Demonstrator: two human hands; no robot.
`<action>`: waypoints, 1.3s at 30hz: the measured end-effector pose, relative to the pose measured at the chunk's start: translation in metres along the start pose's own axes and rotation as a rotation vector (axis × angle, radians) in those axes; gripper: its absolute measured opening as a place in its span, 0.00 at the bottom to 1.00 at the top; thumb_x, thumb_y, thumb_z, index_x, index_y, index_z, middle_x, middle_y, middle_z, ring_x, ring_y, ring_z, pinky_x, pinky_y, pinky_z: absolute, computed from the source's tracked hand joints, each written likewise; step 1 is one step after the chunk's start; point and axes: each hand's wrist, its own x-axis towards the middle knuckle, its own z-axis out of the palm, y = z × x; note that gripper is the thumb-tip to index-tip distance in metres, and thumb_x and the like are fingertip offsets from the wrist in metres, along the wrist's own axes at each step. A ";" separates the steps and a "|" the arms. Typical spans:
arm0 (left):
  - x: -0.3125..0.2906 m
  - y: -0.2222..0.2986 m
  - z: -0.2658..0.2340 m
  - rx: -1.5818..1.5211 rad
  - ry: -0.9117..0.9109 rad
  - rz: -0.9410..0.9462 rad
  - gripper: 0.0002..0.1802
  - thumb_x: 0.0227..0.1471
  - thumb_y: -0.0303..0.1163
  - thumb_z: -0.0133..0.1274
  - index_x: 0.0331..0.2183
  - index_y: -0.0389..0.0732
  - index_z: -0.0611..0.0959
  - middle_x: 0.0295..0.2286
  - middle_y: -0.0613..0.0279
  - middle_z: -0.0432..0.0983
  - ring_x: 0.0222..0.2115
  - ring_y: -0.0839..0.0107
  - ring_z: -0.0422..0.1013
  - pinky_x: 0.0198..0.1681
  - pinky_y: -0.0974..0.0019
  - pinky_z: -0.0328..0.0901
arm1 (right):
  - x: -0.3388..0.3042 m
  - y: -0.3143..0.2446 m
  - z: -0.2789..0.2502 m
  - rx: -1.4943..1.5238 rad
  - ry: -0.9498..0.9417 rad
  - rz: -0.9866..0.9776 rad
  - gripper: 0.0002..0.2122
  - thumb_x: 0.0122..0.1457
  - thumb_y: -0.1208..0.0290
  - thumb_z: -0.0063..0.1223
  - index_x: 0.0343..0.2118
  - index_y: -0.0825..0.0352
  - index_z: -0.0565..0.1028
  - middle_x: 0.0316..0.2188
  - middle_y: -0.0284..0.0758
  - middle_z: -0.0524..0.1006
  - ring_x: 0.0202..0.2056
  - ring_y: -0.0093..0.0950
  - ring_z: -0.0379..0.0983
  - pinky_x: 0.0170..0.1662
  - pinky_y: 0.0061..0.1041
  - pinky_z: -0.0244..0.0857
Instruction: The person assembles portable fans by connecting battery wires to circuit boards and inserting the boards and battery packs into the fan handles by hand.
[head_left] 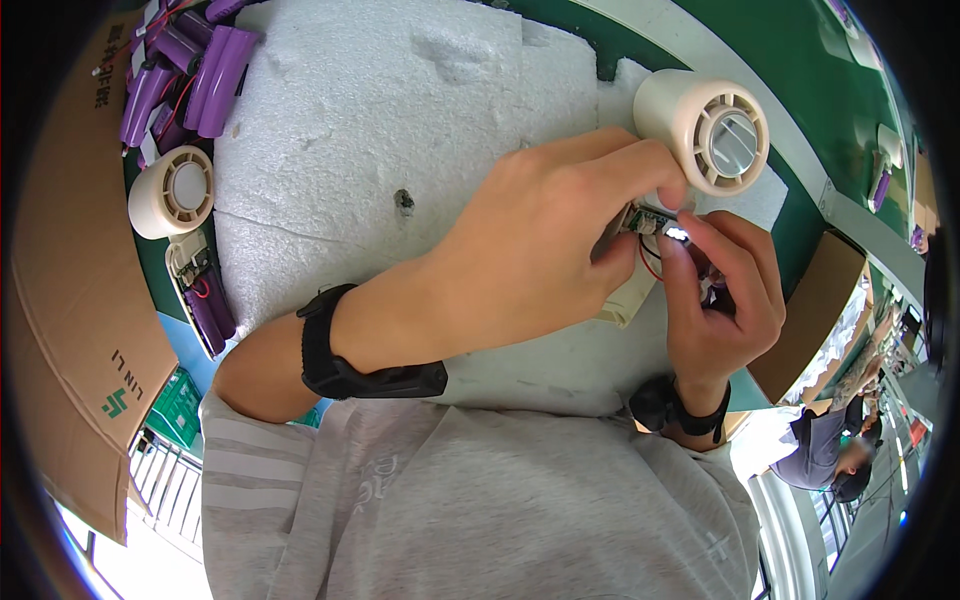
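A cream handheld fan (665,118) with a round grille lies at the right of the foam block, its handle partly hidden by my hands. My left hand (575,215) is closed around the handle just below the fan head. A small green circuit board (648,221) shows between my hands, with a bright white spot at its end. My right hand (730,285) pinches that end between thumb and forefinger. Part of a purple battery (714,295) shows among the right fingers, and a red wire (650,262) loops below the board. A cream shell part (630,300) lies underneath.
White foam (330,130) covers the green table. At left lie another opened fan (172,195) with a purple battery (208,310) and a pile of wired purple batteries (218,80). Cardboard (75,300) flanks the left, a carton (822,300) the right. Another person (815,450) is in the background.
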 end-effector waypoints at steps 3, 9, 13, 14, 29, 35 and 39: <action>-0.001 0.001 0.002 0.017 0.021 -0.016 0.20 0.38 0.15 0.57 0.37 0.42 0.76 0.31 0.65 0.73 0.24 0.72 0.70 0.27 0.70 0.66 | 0.000 -0.002 0.002 0.000 0.022 0.007 0.14 0.39 0.86 0.66 0.33 0.68 0.81 0.28 0.36 0.77 0.23 0.22 0.73 0.21 0.17 0.62; 0.000 0.003 0.002 0.038 0.037 -0.035 0.20 0.39 0.15 0.57 0.37 0.42 0.76 0.28 0.65 0.73 0.23 0.72 0.70 0.27 0.70 0.66 | 0.000 0.000 0.003 -0.020 0.042 -0.030 0.15 0.39 0.86 0.66 0.34 0.68 0.82 0.27 0.36 0.77 0.23 0.22 0.73 0.21 0.17 0.62; -0.001 0.001 0.001 0.023 0.035 -0.025 0.20 0.39 0.16 0.57 0.38 0.41 0.76 0.27 0.64 0.74 0.23 0.72 0.70 0.27 0.70 0.67 | 0.002 -0.002 0.004 -0.042 0.055 -0.067 0.15 0.40 0.86 0.67 0.34 0.68 0.82 0.27 0.35 0.76 0.22 0.21 0.73 0.21 0.16 0.62; 0.000 0.001 -0.001 0.023 0.037 -0.026 0.20 0.39 0.16 0.57 0.38 0.41 0.76 0.27 0.64 0.74 0.23 0.72 0.70 0.27 0.70 0.67 | 0.001 -0.004 0.004 -0.057 0.044 -0.057 0.14 0.40 0.85 0.67 0.34 0.68 0.82 0.27 0.35 0.76 0.22 0.20 0.72 0.20 0.16 0.61; 0.008 -0.005 -0.018 0.071 -0.118 0.165 0.17 0.41 0.15 0.59 0.36 0.43 0.86 0.36 0.55 0.78 0.32 0.59 0.77 0.34 0.66 0.72 | -0.003 -0.001 -0.012 0.098 -0.190 0.334 0.25 0.41 0.83 0.66 0.46 0.67 0.74 0.29 0.32 0.73 0.20 0.16 0.65 0.23 0.13 0.56; 0.007 -0.002 -0.019 0.010 -0.106 0.123 0.17 0.39 0.16 0.58 0.35 0.41 0.85 0.34 0.55 0.77 0.32 0.59 0.75 0.33 0.65 0.71 | 0.004 0.004 -0.034 0.446 -0.528 0.429 0.40 0.38 0.83 0.65 0.59 0.63 0.60 0.35 0.33 0.71 0.24 0.17 0.67 0.27 0.16 0.62; 0.009 -0.002 -0.021 -0.039 -0.026 0.068 0.16 0.38 0.16 0.56 0.34 0.40 0.85 0.31 0.57 0.77 0.29 0.62 0.74 0.31 0.65 0.69 | 0.003 0.008 -0.038 0.544 -0.509 0.495 0.38 0.40 0.84 0.62 0.59 0.64 0.61 0.36 0.35 0.72 0.24 0.19 0.68 0.28 0.17 0.65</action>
